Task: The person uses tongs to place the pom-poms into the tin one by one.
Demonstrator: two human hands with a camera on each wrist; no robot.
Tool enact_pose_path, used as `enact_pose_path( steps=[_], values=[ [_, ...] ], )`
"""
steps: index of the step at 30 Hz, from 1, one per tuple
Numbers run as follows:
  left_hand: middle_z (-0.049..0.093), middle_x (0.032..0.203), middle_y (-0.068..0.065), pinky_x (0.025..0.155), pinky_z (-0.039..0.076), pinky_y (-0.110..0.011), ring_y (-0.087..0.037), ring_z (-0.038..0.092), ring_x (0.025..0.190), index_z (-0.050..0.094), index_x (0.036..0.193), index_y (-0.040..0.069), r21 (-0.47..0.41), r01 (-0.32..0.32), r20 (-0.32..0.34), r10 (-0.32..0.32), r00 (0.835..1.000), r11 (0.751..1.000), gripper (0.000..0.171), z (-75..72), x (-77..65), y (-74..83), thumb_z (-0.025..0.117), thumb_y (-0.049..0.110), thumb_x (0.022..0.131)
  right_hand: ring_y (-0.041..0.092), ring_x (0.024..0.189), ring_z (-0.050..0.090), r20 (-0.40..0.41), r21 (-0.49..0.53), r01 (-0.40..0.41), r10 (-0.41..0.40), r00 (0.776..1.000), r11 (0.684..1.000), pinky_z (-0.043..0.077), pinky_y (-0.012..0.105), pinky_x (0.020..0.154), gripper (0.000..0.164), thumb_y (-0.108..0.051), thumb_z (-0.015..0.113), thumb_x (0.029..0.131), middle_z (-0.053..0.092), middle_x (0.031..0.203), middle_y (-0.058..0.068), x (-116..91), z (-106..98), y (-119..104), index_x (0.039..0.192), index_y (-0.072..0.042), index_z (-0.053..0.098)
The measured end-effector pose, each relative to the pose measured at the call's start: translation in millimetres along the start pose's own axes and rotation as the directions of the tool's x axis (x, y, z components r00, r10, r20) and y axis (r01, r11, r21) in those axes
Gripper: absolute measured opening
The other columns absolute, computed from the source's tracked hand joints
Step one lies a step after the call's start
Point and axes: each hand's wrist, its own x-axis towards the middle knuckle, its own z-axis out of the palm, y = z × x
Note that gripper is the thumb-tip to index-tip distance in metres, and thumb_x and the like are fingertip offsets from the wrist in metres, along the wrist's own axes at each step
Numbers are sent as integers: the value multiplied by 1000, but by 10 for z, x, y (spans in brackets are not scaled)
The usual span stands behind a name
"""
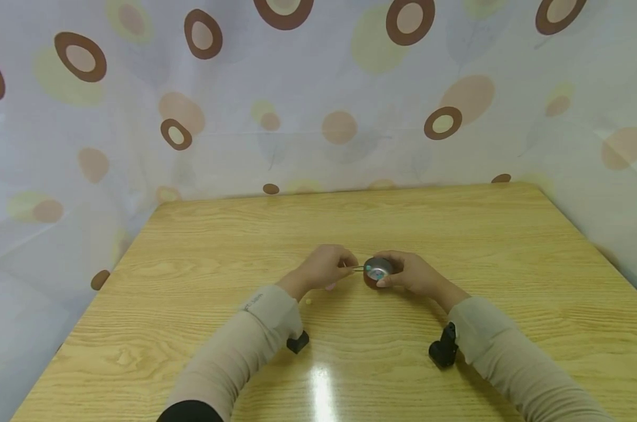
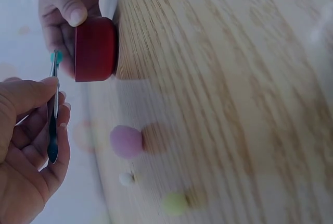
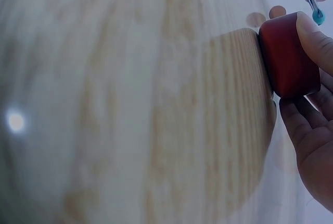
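My left hand [image 1: 325,268] pinches a pair of metal tweezers [image 2: 54,101] between thumb and fingers. At the tweezers' tips is a small teal ball [image 2: 58,57], just over the rim of a round red tin [image 2: 95,49] in the head view. With thumb and fingers around its side, my right hand [image 1: 414,274] holds the tin upright on the table. The tin's silvery inside [image 1: 378,271] shows a bit of teal at the bottom. On the table by my left hand lie a pink ball [image 2: 126,141], a smaller white ball [image 2: 126,178] and a yellow ball [image 2: 175,203].
The wood-grain table [image 1: 218,246] runs back to a patterned cloth [image 1: 308,76] that hangs behind and at the sides. Black wrist devices sit under the left sleeve [image 1: 268,319] and by the right sleeve [image 1: 487,331].
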Motion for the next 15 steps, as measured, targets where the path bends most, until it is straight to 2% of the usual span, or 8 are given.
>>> enact_pose_path(
  steps=[6, 15],
  values=[
    [59, 88, -5, 47, 45, -18, -14, 55, 50, 61, 102, 2, -50, 19, 32, -18, 999, 999, 20, 22, 21, 34, 57, 7, 83, 29, 107, 44, -8, -14, -1, 1, 1000, 1000, 34, 43, 89, 66, -27, 70, 70, 47, 120, 15, -1, 5, -13, 125, -4, 42],
    [60, 88, -3, 54, 44, -14, -7, 54, 62, 62, 100, 5, 5, -3, 20, 3, 1000, 1000, 19, 34, 79, 37, 57, 7, 82, 29, 107, 44, -8, -16, 8, -8, 1000, 1000, 34, 43, 89, 67, -29, 71, 69, 47, 121, 15, 8, 1, -21, 125, -4, 42]
  ],
)
